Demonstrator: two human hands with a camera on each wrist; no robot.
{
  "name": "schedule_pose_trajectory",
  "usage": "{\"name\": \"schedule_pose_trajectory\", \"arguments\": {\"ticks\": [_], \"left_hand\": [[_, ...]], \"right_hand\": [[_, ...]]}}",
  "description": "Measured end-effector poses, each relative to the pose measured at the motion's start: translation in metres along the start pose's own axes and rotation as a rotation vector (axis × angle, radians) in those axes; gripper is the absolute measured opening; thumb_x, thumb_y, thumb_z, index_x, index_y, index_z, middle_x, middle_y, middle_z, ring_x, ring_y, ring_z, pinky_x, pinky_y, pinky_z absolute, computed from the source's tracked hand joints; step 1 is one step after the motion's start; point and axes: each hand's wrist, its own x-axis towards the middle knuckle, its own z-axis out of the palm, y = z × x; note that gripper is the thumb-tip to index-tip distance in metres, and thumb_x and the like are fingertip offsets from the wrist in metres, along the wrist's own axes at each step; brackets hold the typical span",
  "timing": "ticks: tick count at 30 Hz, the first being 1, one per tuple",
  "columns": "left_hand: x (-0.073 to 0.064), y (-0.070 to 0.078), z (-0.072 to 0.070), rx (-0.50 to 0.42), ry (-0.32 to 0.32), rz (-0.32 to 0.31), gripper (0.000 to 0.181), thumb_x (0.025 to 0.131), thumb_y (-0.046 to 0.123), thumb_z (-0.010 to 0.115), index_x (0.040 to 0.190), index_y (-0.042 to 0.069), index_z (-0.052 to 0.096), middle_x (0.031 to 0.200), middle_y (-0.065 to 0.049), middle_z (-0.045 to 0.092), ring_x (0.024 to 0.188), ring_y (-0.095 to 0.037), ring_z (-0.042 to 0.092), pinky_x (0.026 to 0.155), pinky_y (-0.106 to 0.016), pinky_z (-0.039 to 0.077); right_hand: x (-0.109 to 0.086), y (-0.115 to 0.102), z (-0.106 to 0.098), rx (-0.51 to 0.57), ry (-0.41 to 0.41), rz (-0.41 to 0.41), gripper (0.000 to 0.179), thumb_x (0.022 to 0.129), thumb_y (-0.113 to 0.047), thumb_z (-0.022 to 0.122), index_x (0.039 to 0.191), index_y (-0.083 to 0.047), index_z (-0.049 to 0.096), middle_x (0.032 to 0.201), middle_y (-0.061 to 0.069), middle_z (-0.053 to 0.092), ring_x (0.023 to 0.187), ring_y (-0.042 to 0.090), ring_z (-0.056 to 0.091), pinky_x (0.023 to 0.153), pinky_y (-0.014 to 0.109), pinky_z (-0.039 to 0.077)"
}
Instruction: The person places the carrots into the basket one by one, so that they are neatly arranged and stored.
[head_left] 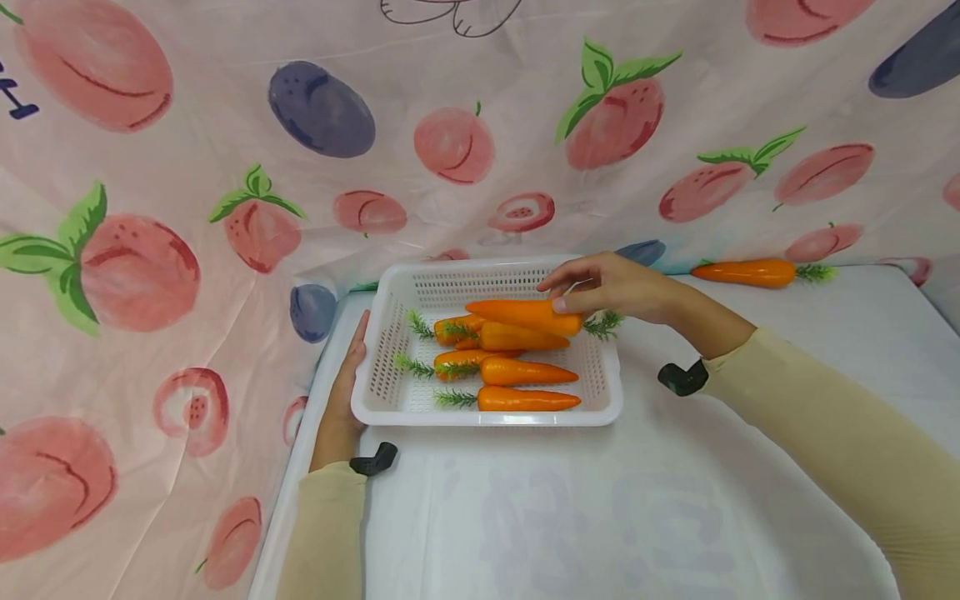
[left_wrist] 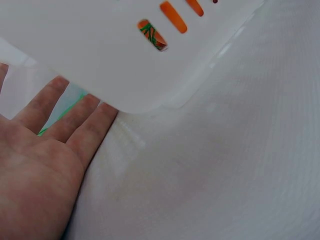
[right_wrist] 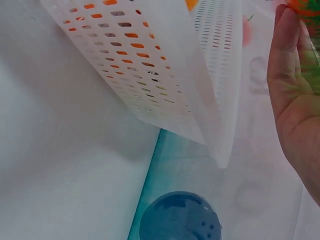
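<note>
A white perforated plastic basket [head_left: 487, 419] stands on the table with several orange carrots [head_left: 528, 371] inside, their green tops mostly pointing left. My right hand [head_left: 618, 287] pinches another carrot [head_left: 525, 313] over the basket's right half, its tip to the left and its leafy top to the right under the hand. In the right wrist view, the hand [right_wrist: 295, 105] is above the basket rim, with part of that carrot at the top corner. Fairly straight, the fingers of my left hand [head_left: 347, 396] rest along the basket's left side; the left wrist view shows fingertips at its wall [left_wrist: 100, 60].
One more carrot [head_left: 750, 272] lies at the back right of the white-covered table [head_left: 570, 508]. Behind and to the left hangs a pink cloth [head_left: 450, 75] printed with fruit. Black straps [head_left: 682, 379] sit at both wrists.
</note>
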Motion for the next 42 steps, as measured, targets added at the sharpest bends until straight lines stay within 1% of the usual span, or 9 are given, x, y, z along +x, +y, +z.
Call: {"name": "schedule_pose_trajectory", "arguments": {"ticks": [7, 15, 20, 26, 28, 30, 33, 36, 42], "left_hand": [[-0.011, -0.005, 0.006, -0.027, 0.09, -0.065, 0.06, 0.107, 0.044, 0.038, 0.162, 0.047, 0.014, 0.172, 0.012, 0.013, 0.16, -0.026, 0.009, 0.126, -0.055, 0.012], [0.001, 0.001, -0.002, -0.016, -0.008, -0.011, 0.087, 0.106, 0.05, 0.041, 0.162, 0.02, -0.017, 0.172, -0.008, -0.015, 0.159, -0.03, -0.009, 0.127, -0.03, 0.012], [0.002, -0.001, -0.007, 0.008, -0.02, -0.019, 0.093, 0.103, 0.056, 0.045, 0.162, 0.021, -0.017, 0.172, -0.01, -0.015, 0.159, -0.032, -0.007, 0.123, -0.027, 0.021], [0.006, -0.008, -0.015, 0.023, -0.028, -0.008, 0.097, 0.102, 0.057, 0.047, 0.161, 0.019, -0.019, 0.17, -0.013, -0.018, 0.16, -0.023, 0.002, 0.12, -0.022, 0.024], [0.008, -0.009, -0.019, 0.016, -0.04, -0.001, 0.101, 0.1, 0.057, 0.05, 0.16, 0.017, -0.021, 0.169, -0.014, -0.021, 0.156, -0.011, 0.017, 0.117, -0.019, 0.027], [0.007, -0.008, -0.018, 0.02, -0.041, 0.002, 0.101, 0.101, 0.057, 0.05, 0.16, 0.017, -0.021, 0.169, -0.014, -0.021, 0.155, -0.009, 0.021, 0.115, -0.019, 0.029], [0.003, -0.004, -0.01, 0.016, -0.034, -0.001, 0.091, 0.104, 0.054, 0.043, 0.162, 0.021, -0.018, 0.171, -0.01, -0.016, 0.158, -0.015, 0.016, 0.121, -0.025, 0.024], [-0.002, 0.0, 0.0, 0.009, -0.019, -0.017, 0.076, 0.107, 0.051, 0.034, 0.164, 0.029, -0.011, 0.174, -0.005, -0.009, 0.16, -0.031, -0.003, 0.128, -0.039, 0.011], [-0.005, -0.001, 0.007, -0.055, 0.003, -0.007, 0.063, 0.109, 0.044, 0.027, 0.165, 0.037, -0.002, 0.174, 0.0, -0.003, 0.16, -0.032, -0.002, 0.127, -0.054, -0.002]], "right_hand": [[0.0, 0.0, -0.001, 0.023, -0.009, -0.006, 0.045, 0.093, -0.032, 0.073, 0.134, -0.014, 0.066, 0.129, 0.008, 0.067, 0.109, 0.027, 0.066, 0.092, 0.04, 0.058], [-0.002, 0.001, -0.001, 0.012, 0.002, 0.009, 0.045, 0.093, -0.033, 0.073, 0.134, -0.015, 0.066, 0.13, 0.007, 0.067, 0.108, 0.027, 0.066, 0.093, 0.041, 0.058], [-0.005, 0.005, -0.005, 0.012, -0.006, -0.001, 0.045, 0.094, -0.034, 0.071, 0.134, -0.016, 0.065, 0.132, 0.006, 0.066, 0.109, 0.029, 0.066, 0.094, 0.041, 0.057], [-0.01, 0.007, -0.012, 0.019, -0.026, -0.023, 0.042, 0.099, -0.032, 0.065, 0.136, -0.012, 0.063, 0.133, 0.01, 0.065, 0.112, 0.034, 0.067, 0.097, 0.041, 0.057], [-0.012, 0.007, -0.014, 0.018, -0.024, -0.021, 0.042, 0.1, -0.031, 0.065, 0.136, -0.011, 0.063, 0.133, 0.01, 0.065, 0.111, 0.031, 0.068, 0.096, 0.04, 0.057], [-0.015, 0.008, -0.017, 0.019, -0.02, -0.015, 0.041, 0.1, -0.029, 0.065, 0.136, -0.01, 0.063, 0.133, 0.011, 0.065, 0.11, 0.03, 0.068, 0.096, 0.04, 0.057], [-0.018, 0.011, -0.021, 0.015, -0.014, -0.01, 0.04, 0.1, -0.026, 0.064, 0.137, -0.011, 0.062, 0.132, 0.011, 0.065, 0.109, 0.028, 0.069, 0.095, 0.04, 0.058], [-0.021, 0.015, -0.027, 0.007, -0.005, -0.011, 0.04, 0.1, -0.025, 0.064, 0.138, -0.012, 0.062, 0.132, 0.011, 0.065, 0.11, 0.031, 0.069, 0.094, 0.039, 0.058], [-0.031, 0.022, -0.039, 0.02, 0.009, -0.001, 0.04, 0.101, -0.022, 0.062, 0.139, -0.01, 0.06, 0.136, 0.018, 0.06, 0.113, 0.03, 0.065, 0.093, 0.039, 0.058]]}}
